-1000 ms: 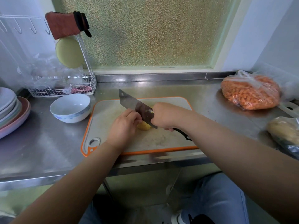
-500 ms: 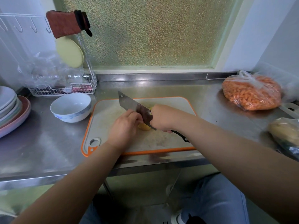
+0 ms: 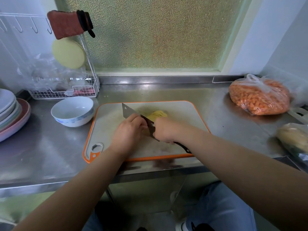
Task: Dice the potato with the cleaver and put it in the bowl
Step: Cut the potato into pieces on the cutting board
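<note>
Since 1 s ago, yellow cut potato (image 3: 157, 114) shows far of the cleaver (image 3: 138, 118); right hand (image 3: 164, 130) grips it, left hand (image 3: 129, 130) curled, probably steadying the rest. Bowl (image 3: 72, 110) unfilled.

Bare forearms, no sleeves — blue jeans (image 3: 223, 207), dark-and-white shoe (image 3: 191, 226)

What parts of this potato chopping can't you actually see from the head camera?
- Potato under the left hand: hidden by that hand and the cleaver blade.
- Cleaver handle: mostly covered by the right hand.
- Bag at the right: blurred, cut off by the frame edge.
- Stacked plates: cut off at the left edge.
</note>
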The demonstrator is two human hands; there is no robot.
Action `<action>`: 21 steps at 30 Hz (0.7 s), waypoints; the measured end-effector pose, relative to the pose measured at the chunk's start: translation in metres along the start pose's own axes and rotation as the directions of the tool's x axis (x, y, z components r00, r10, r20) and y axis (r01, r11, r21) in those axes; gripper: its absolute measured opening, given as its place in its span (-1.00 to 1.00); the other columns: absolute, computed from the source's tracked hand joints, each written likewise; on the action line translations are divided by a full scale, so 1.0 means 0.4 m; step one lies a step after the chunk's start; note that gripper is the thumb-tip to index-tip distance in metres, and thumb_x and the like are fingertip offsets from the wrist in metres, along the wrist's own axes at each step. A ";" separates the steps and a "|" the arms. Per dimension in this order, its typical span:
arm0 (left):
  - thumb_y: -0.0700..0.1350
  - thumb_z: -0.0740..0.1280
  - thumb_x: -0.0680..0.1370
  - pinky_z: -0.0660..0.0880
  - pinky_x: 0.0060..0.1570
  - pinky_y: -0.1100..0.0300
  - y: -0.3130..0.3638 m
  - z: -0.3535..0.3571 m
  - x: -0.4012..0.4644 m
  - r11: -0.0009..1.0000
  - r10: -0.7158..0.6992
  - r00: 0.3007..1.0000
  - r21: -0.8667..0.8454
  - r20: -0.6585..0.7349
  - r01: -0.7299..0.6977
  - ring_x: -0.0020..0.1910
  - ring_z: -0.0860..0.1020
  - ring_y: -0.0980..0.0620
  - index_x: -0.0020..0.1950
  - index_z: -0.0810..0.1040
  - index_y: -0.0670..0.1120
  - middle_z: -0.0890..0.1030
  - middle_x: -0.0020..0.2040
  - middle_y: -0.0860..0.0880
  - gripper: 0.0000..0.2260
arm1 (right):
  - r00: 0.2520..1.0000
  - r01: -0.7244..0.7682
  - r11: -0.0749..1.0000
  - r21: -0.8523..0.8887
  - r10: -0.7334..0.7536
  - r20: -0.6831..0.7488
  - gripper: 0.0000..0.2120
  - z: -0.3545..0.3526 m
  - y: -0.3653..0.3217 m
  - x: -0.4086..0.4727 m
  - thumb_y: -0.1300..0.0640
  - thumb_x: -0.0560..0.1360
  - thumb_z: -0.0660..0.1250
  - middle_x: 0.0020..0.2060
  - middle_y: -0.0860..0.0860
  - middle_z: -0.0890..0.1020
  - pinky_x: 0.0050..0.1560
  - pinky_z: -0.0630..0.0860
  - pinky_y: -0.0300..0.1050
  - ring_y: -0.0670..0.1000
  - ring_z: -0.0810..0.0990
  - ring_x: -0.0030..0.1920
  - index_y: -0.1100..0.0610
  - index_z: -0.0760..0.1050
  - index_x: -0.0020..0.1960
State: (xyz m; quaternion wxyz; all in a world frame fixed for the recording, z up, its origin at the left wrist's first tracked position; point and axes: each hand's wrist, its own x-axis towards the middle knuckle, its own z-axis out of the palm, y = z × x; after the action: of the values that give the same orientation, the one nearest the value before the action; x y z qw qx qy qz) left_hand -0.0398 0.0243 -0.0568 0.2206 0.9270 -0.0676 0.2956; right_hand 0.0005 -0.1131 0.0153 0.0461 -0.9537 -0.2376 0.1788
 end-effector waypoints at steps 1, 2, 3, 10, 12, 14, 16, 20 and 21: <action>-0.07 0.20 0.48 0.44 -0.35 0.11 0.000 -0.001 0.000 1.000 0.009 1.000 -0.016 -0.002 -0.009 -0.29 0.54 -0.14 -0.19 0.58 -0.12 0.55 -0.18 -0.08 -0.80 | 1.000 -0.005 1.000 0.020 0.005 0.010 -0.75 0.003 0.002 0.004 0.31 0.52 0.17 -0.54 0.19 0.47 -0.51 0.37 -0.25 0.10 0.47 -0.55 0.26 0.41 -0.33; -0.06 0.19 0.48 0.45 -0.35 0.09 0.000 -0.002 0.001 1.000 0.015 1.000 -0.024 -0.004 -0.015 -0.29 0.54 -0.14 -0.17 0.57 -0.12 0.55 -0.17 -0.08 -0.79 | 1.000 0.000 1.000 0.025 0.000 0.016 -0.74 0.003 0.004 0.008 0.31 0.53 0.16 -0.54 0.19 0.47 -0.50 0.38 -0.25 0.10 0.47 -0.56 0.25 0.38 -0.34; -0.06 0.19 0.49 0.45 -0.35 0.08 0.000 -0.002 0.001 0.999 0.020 1.000 -0.026 -0.004 -0.020 -0.27 0.54 -0.13 -0.17 0.56 -0.11 0.55 -0.15 -0.07 -0.80 | 1.000 0.000 0.999 0.033 -0.001 0.017 -0.74 0.002 0.005 0.009 0.30 0.53 0.16 -0.54 0.19 0.48 -0.50 0.38 -0.24 0.10 0.46 -0.57 0.26 0.38 -0.34; -0.06 0.27 0.49 0.39 -0.29 0.17 -0.006 0.001 -0.003 0.997 0.071 0.997 0.036 0.000 -0.071 -0.23 0.55 -0.04 -0.12 0.59 -0.08 0.57 -0.07 -0.01 -0.85 | 0.998 -0.026 0.996 0.083 0.021 0.053 -0.82 -0.002 0.013 0.012 0.29 0.52 0.18 -0.48 0.19 0.54 -0.49 0.41 -0.25 0.10 0.50 -0.54 0.28 0.48 -0.22; -0.05 0.26 0.49 0.44 -0.32 0.11 -0.004 0.000 -0.003 0.995 0.079 0.997 0.053 0.000 -0.079 -0.25 0.56 -0.06 -0.12 0.59 -0.08 0.57 -0.06 0.00 -0.84 | 0.999 -0.014 0.995 0.104 0.009 0.051 -0.82 -0.004 0.017 0.010 0.29 0.53 0.17 -0.43 0.22 0.54 -0.46 0.44 -0.20 0.13 0.50 -0.51 0.24 0.41 -0.25; -0.04 0.24 0.50 0.49 -0.35 0.09 -0.004 -0.001 -0.002 0.995 0.085 0.996 0.052 0.004 -0.085 -0.25 0.56 -0.08 -0.11 0.59 -0.08 0.57 -0.07 -0.02 -0.82 | 0.999 -0.020 0.991 0.136 0.013 0.053 -0.82 -0.004 0.018 0.008 0.30 0.54 0.16 -0.41 0.23 0.53 -0.43 0.45 -0.17 0.15 0.51 -0.46 0.23 0.38 -0.24; -0.02 0.23 0.50 0.48 -0.35 0.09 -0.003 -0.002 -0.002 0.996 0.081 0.997 0.045 0.011 -0.081 -0.25 0.56 -0.08 -0.11 0.59 -0.08 0.57 -0.08 -0.02 -0.81 | 0.999 -0.026 0.987 0.159 0.020 0.039 -0.85 -0.010 0.020 0.002 0.29 0.53 0.16 -0.36 0.27 0.57 -0.42 0.44 -0.15 0.16 0.52 -0.45 0.28 0.45 -0.18; 0.00 0.22 0.49 0.43 -0.32 0.10 -0.002 -0.002 -0.004 0.998 0.054 0.998 0.022 0.016 -0.054 -0.23 0.54 -0.08 -0.12 0.57 -0.07 0.56 -0.11 -0.02 -0.81 | 1.000 -0.001 0.986 0.168 0.004 -0.017 -0.78 -0.044 0.030 -0.017 0.29 0.49 0.17 -0.25 0.36 0.65 -0.43 0.41 -0.20 0.18 0.55 -0.45 0.39 0.56 -0.09; 0.00 0.22 0.49 0.42 -0.31 0.11 -0.003 -0.001 -0.004 0.999 0.047 0.999 0.018 0.021 -0.048 -0.23 0.54 -0.09 -0.12 0.57 -0.06 0.55 -0.10 -0.02 -0.81 | 1.000 0.005 0.986 0.165 0.000 -0.029 -0.76 -0.057 0.034 -0.023 0.29 0.49 0.18 -0.25 0.36 0.65 -0.44 0.40 -0.21 0.18 0.56 -0.44 0.40 0.58 -0.07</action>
State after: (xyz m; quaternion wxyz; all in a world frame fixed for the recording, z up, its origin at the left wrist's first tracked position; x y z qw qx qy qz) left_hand -0.0410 0.0254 -0.0580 0.2040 0.9302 -0.0892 0.2918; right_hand 0.0073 -0.1293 0.0370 0.1283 -0.9487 -0.2226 0.1841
